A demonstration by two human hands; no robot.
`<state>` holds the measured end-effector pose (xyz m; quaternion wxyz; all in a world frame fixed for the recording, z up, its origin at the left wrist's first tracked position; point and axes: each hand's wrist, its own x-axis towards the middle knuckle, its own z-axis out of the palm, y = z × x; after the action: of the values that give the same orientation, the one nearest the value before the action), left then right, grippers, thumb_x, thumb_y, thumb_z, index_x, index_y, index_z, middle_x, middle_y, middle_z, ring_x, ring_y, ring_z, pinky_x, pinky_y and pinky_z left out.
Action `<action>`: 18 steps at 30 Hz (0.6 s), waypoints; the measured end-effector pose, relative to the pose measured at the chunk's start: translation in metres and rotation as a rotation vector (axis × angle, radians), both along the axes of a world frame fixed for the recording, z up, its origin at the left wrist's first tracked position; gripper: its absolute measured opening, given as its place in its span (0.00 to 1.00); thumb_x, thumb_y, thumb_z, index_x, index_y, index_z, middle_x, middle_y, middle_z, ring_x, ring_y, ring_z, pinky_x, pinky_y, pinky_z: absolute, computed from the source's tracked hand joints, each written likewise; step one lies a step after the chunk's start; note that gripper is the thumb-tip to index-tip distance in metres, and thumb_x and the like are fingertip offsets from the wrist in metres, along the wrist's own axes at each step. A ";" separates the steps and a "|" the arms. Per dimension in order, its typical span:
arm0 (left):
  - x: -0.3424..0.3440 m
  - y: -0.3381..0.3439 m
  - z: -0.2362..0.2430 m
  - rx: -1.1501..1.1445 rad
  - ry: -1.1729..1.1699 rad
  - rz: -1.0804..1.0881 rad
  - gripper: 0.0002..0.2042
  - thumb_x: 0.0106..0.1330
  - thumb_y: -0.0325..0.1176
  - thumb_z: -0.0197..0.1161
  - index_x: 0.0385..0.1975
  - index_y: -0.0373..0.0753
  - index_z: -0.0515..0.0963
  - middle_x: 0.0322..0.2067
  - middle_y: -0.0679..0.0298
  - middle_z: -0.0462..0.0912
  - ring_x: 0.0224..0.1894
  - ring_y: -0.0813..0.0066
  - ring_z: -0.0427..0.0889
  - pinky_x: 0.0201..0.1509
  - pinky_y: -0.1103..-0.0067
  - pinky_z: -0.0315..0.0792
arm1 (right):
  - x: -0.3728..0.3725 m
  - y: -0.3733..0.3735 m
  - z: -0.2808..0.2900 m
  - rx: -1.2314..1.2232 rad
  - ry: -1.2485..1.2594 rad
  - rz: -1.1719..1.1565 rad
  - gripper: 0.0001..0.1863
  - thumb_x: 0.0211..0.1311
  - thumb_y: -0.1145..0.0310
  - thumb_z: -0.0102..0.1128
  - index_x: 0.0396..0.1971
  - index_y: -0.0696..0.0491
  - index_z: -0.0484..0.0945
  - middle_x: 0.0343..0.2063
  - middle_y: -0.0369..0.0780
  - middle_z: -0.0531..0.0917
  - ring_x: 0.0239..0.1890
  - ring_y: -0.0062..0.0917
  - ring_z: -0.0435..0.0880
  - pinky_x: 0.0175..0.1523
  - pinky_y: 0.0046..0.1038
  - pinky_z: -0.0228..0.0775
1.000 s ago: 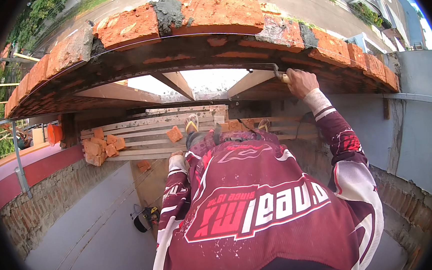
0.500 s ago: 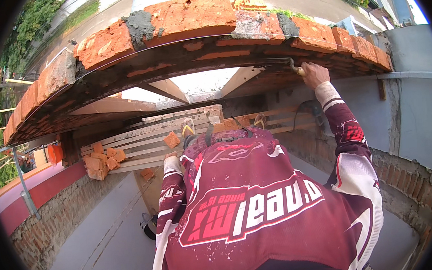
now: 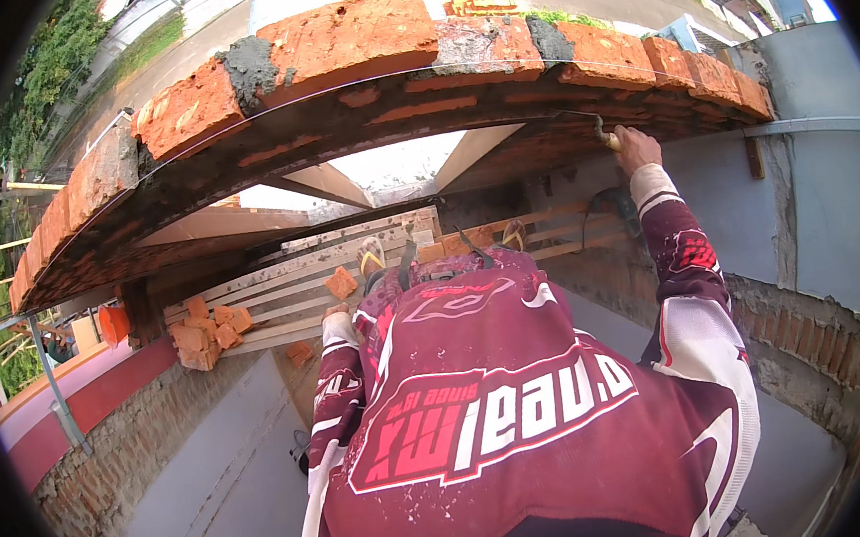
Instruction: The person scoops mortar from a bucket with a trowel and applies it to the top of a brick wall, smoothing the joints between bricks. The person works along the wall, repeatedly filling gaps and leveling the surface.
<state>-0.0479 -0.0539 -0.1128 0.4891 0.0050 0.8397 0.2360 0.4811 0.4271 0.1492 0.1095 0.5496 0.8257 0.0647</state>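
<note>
Right hand (image 3: 638,150): wrapped around the handle of a trowel (image 3: 611,139), arm stretched way out forward and to the right.
Trowel: up by the near face of the brick wall (image 3: 349,37), right of its middle and under the top course. From where I'm standing the blade is just a thin sliver, so no clue if it's touching.
Left hand (image 3: 336,313): down low beside the hip, lined up with the near edge of the plank platform (image 3: 300,270). Fingers are mostly hidden, so can't tell if it's open or holding something.
Wall top: chunky orange bricks, grey mortar (image 3: 250,70) blobbed in a couple of gaps, thin string (image 3: 377,76) along the near edge.
Platform: heap of broken bricks (image 3: 207,334) by the near left corner, plus one loose chunk (image 3: 341,282) between that and the left foot (image 3: 371,259).
Clothes: maroon and white jersey (image 3: 514,332), pale splatters on the back.
</note>
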 end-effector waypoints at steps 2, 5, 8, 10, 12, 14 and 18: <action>-0.002 0.003 0.008 -0.008 0.098 -0.329 0.16 0.66 0.44 0.58 0.27 0.37 0.84 0.23 0.58 0.84 0.28 0.70 0.81 0.33 0.67 0.72 | -0.004 -0.008 -0.001 -0.009 0.011 0.043 0.09 0.56 0.64 0.63 0.37 0.44 0.75 0.34 0.37 0.84 0.40 0.38 0.86 0.42 0.44 0.76; -0.006 0.007 0.011 -0.060 0.092 -0.362 0.15 0.64 0.43 0.58 0.30 0.37 0.83 0.27 0.57 0.86 0.30 0.69 0.82 0.35 0.66 0.73 | -0.037 -0.033 -0.002 -0.085 0.144 0.006 0.09 0.56 0.62 0.62 0.34 0.45 0.73 0.32 0.39 0.82 0.38 0.42 0.85 0.41 0.46 0.75; -0.008 0.006 0.005 -0.145 0.126 -0.548 0.14 0.64 0.45 0.61 0.36 0.42 0.84 0.34 0.59 0.88 0.36 0.71 0.84 0.43 0.69 0.75 | -0.101 -0.068 -0.001 -0.291 0.257 0.026 0.12 0.55 0.62 0.61 0.37 0.47 0.75 0.38 0.44 0.81 0.43 0.46 0.83 0.46 0.48 0.74; -0.006 0.007 -0.003 -0.224 0.015 -0.280 0.14 0.65 0.46 0.62 0.39 0.44 0.85 0.37 0.60 0.89 0.39 0.72 0.85 0.46 0.70 0.77 | -0.150 -0.097 0.003 -0.424 0.396 0.085 0.15 0.54 0.62 0.61 0.39 0.52 0.74 0.39 0.47 0.80 0.45 0.50 0.81 0.49 0.48 0.73; -0.005 -0.002 -0.007 -0.110 0.046 -0.226 0.15 0.67 0.47 0.62 0.39 0.41 0.85 0.34 0.60 0.88 0.37 0.73 0.84 0.44 0.69 0.77 | -0.199 -0.120 0.008 -0.671 0.523 0.052 0.20 0.54 0.60 0.63 0.45 0.54 0.75 0.38 0.52 0.84 0.45 0.50 0.83 0.49 0.47 0.73; 0.002 -0.006 -0.014 -0.031 0.033 0.031 0.15 0.67 0.45 0.61 0.37 0.38 0.85 0.33 0.59 0.87 0.35 0.72 0.84 0.42 0.68 0.77 | -0.243 -0.140 0.016 -0.867 0.667 0.099 0.26 0.55 0.56 0.66 0.49 0.59 0.77 0.38 0.53 0.85 0.43 0.48 0.85 0.49 0.42 0.75; 0.000 -0.026 -0.030 0.091 0.092 0.036 0.11 0.67 0.38 0.61 0.31 0.38 0.82 0.25 0.62 0.83 0.25 0.68 0.80 0.28 0.66 0.73 | -0.332 -0.168 0.023 -1.336 0.819 0.008 0.21 0.64 0.58 0.65 0.46 0.59 0.76 0.26 0.37 0.80 0.24 0.19 0.80 0.26 0.27 0.73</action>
<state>-0.0484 -0.0796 -0.1428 0.4450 0.0230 0.8496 0.2823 0.1494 0.2591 0.1727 0.1033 0.3444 0.6662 -0.6533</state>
